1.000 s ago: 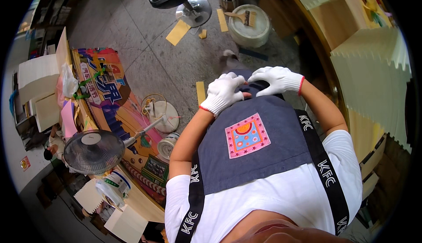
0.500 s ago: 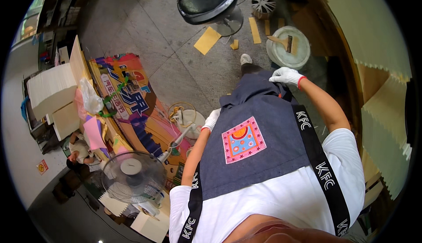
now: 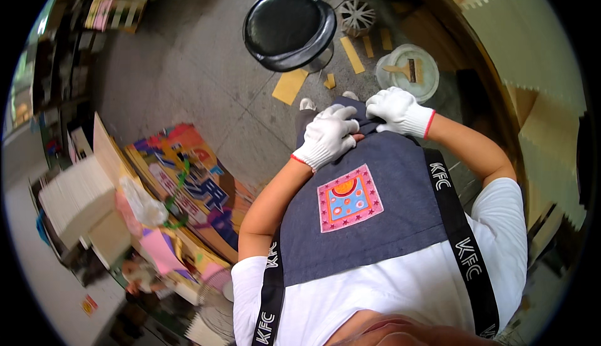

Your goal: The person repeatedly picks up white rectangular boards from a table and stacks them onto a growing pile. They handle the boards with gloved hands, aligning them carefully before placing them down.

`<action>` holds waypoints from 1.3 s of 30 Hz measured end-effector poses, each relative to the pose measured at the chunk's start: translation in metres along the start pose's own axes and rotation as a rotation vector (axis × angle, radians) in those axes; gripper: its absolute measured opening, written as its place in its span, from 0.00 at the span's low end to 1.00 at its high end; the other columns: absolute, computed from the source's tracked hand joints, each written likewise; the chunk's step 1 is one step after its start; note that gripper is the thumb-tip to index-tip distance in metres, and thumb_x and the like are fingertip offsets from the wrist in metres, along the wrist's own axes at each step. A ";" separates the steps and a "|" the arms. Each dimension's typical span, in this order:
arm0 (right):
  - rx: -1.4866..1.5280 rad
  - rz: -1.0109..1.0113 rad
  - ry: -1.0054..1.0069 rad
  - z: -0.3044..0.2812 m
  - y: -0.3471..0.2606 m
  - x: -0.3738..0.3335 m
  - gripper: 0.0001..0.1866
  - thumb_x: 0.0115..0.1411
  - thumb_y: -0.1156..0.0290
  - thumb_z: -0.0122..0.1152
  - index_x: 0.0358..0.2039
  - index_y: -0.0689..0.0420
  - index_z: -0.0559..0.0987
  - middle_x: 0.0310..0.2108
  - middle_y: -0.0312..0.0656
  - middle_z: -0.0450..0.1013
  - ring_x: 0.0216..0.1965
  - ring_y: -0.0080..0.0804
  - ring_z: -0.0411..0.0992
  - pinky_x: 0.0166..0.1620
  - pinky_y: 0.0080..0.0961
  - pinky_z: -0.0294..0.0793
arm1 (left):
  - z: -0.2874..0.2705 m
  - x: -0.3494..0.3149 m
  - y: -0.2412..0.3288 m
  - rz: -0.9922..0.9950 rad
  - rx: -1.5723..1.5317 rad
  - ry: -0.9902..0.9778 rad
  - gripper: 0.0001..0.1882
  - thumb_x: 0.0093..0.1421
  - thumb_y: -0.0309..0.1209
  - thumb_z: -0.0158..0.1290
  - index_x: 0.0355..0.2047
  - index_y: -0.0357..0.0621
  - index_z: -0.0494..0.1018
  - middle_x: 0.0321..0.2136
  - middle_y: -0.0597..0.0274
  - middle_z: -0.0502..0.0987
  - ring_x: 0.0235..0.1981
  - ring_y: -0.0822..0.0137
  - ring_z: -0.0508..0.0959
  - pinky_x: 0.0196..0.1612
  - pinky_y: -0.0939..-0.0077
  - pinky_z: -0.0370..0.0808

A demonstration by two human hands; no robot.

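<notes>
A dark blue-grey apron (image 3: 400,183) with a pink-bordered patch (image 3: 350,197) covers my front. My left hand (image 3: 328,134), in a white knit glove with a red cuff, is closed on the apron cloth at waist level, and a bare fingertip shows at its lower side. Close by to the right, my right hand (image 3: 399,112) wears a matching glove and has its fingers curled into the same cloth. Between the two hands the fabric is bunched. Whatever lies under the fingers is hidden.
Ahead stands a black round stool (image 3: 289,30). A brush (image 3: 404,70) lies on a white bucket lid (image 3: 429,83) beyond my right hand. Yellowish board scraps (image 3: 290,87) lie on the floor. A printed panel (image 3: 188,177) and stacked sheets (image 3: 78,189) are left; a fan (image 3: 216,302) is lower left.
My left hand has come up and right from the apron's side to its middle. My right hand has shifted slightly left. The view has turned, and the fan is now mostly hidden.
</notes>
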State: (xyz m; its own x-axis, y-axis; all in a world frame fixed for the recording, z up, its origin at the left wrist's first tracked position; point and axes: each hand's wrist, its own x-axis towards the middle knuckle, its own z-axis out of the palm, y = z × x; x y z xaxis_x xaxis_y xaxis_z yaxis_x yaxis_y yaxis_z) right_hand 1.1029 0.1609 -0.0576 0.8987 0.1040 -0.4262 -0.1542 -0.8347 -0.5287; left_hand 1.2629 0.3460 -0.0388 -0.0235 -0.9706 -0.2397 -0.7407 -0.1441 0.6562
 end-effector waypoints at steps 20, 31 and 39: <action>0.426 0.235 0.335 0.031 -0.010 0.049 0.15 0.57 0.58 0.62 0.40 0.53 0.84 0.40 0.46 0.80 0.39 0.41 0.79 0.43 0.36 0.76 | 0.025 0.081 -0.030 0.070 0.972 -0.776 0.21 0.63 0.40 0.52 0.54 0.46 0.78 0.51 0.48 0.79 0.51 0.45 0.79 0.48 0.32 0.72; 1.135 0.657 0.763 0.108 0.034 0.041 0.21 0.63 0.54 0.60 0.48 0.57 0.82 0.38 0.39 0.81 0.36 0.25 0.78 0.44 0.26 0.75 | -0.004 0.101 -0.039 0.224 0.910 -0.534 0.11 0.57 0.36 0.61 0.39 0.50 0.84 0.40 0.61 0.85 0.44 0.62 0.84 0.38 0.64 0.78; 0.803 0.562 0.785 0.075 0.019 0.041 0.21 0.64 0.53 0.56 0.47 0.54 0.82 0.45 0.45 0.80 0.47 0.38 0.77 0.53 0.30 0.73 | -0.061 0.078 -0.020 0.401 0.556 -0.259 0.10 0.51 0.34 0.60 0.34 0.51 0.82 0.43 0.59 0.78 0.48 0.56 0.77 0.50 0.62 0.74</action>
State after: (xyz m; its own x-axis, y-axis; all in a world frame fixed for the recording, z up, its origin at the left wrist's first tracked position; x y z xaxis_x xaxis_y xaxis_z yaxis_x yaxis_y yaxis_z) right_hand 1.1057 0.1902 -0.1403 0.5869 -0.7387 -0.3315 -0.5528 -0.0665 -0.8306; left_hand 1.3166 0.2618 -0.0265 -0.4714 -0.8414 -0.2642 -0.8716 0.3987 0.2854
